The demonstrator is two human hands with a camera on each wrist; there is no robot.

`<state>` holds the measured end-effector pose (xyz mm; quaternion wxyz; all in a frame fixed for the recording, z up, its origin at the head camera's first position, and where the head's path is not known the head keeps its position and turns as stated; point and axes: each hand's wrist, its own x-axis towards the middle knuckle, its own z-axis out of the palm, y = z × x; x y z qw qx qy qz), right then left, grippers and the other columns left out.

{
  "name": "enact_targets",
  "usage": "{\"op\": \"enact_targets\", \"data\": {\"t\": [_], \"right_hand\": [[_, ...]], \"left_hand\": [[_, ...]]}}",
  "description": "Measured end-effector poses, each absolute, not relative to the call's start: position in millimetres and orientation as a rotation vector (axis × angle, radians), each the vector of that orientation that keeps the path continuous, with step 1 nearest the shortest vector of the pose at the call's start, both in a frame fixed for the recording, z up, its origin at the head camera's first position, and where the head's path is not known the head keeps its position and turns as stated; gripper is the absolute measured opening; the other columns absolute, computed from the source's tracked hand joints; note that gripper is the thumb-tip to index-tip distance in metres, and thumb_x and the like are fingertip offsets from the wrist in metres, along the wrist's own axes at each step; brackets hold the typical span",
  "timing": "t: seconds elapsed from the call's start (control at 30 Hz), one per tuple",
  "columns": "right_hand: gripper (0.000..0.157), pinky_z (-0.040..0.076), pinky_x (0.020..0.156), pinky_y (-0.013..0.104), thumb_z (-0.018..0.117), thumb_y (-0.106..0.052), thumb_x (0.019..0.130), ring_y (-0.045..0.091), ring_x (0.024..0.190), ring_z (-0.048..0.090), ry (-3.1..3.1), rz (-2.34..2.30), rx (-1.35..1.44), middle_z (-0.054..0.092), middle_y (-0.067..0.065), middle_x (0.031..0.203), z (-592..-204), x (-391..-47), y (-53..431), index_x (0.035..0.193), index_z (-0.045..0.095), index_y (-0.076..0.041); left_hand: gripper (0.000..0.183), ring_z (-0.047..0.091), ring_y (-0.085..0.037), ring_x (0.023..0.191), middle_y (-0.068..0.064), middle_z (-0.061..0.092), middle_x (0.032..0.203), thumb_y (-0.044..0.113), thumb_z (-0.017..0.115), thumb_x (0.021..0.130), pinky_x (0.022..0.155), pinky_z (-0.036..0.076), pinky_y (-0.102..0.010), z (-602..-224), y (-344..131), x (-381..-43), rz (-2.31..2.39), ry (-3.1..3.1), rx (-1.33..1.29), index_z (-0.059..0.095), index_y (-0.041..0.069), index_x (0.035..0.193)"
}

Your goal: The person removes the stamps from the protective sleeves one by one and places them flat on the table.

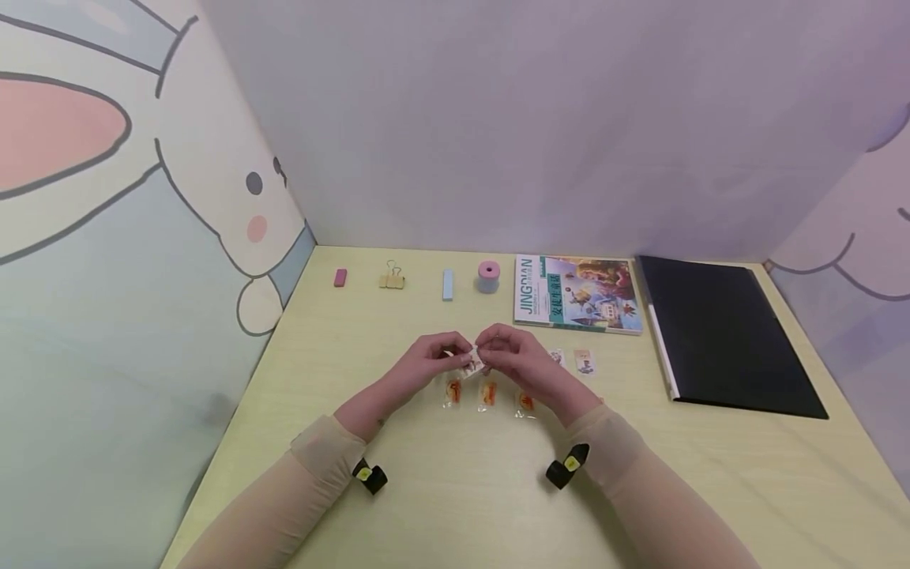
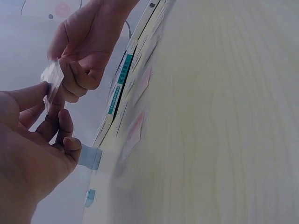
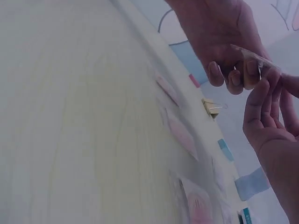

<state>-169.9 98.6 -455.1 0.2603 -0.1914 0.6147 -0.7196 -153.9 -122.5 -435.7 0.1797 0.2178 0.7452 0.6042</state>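
Over the middle of the table, both hands pinch one small clear packet (image 1: 472,364) with a pale, printed piece inside. My left hand (image 1: 430,357) holds its left side between thumb and fingers. On the opposite side, the fingertips of my right hand (image 1: 522,359) grip its edge. In the left wrist view the packet (image 2: 53,80) stands tilted, raised above the tabletop. Just below the hands lie several clear packets with orange-red prints, among them a left one (image 1: 453,392), a middle one (image 1: 487,393) and a right one (image 1: 524,401).
Two small printed cards (image 1: 584,362) lie right of my right hand. Along the back are a magenta block (image 1: 340,277), a yellow binder clip (image 1: 392,280), a light blue bar (image 1: 447,285), a pink-topped spool (image 1: 488,278), a picture book (image 1: 590,294) and a black folder (image 1: 728,336).
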Motion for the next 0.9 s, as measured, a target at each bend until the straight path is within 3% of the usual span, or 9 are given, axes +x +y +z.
{"op": "enact_targets", "data": {"t": [0.27, 0.53, 0.9], "right_hand": [[0.012, 0.049, 0.080, 0.053, 0.062, -0.008, 0.089, 0.040, 0.084, 0.063, 2.155, -1.726, -0.555, 0.066, 0.017, 0.089, -438, -165, 97, 0.100, 0.059, -0.004], [0.008, 0.051, 0.075, 0.032, 0.065, -0.021, 0.088, 0.018, 0.082, 0.061, 2.342, -1.581, -0.600, 0.064, -0.002, 0.091, -454, -171, 99, 0.095, 0.066, -0.023], [0.017, 0.050, 0.076, 0.033, 0.059, -0.028, 0.092, 0.018, 0.090, 0.056, 2.363, -1.528, -0.620, 0.060, 0.000, 0.105, -453, -177, 95, 0.092, 0.072, -0.017]], "left_hand": [[0.012, 0.056, -0.017, 0.083, 0.004, 0.066, 0.092, 0.027, 0.062, 0.090, 0.072, 0.045, -0.033, -458, -121, -162, 1.577, 2.381, 0.569, 0.066, 0.019, 0.098], [0.007, 0.052, -0.015, 0.075, 0.009, 0.065, 0.083, 0.029, 0.064, 0.088, 0.067, 0.041, -0.031, -456, -117, -160, 1.572, 2.506, 0.546, 0.066, 0.023, 0.091], [0.007, 0.052, -0.010, 0.077, 0.013, 0.063, 0.081, 0.033, 0.065, 0.087, 0.070, 0.041, -0.030, -460, -114, -160, 1.477, 2.651, 0.490, 0.065, 0.026, 0.090]]}}
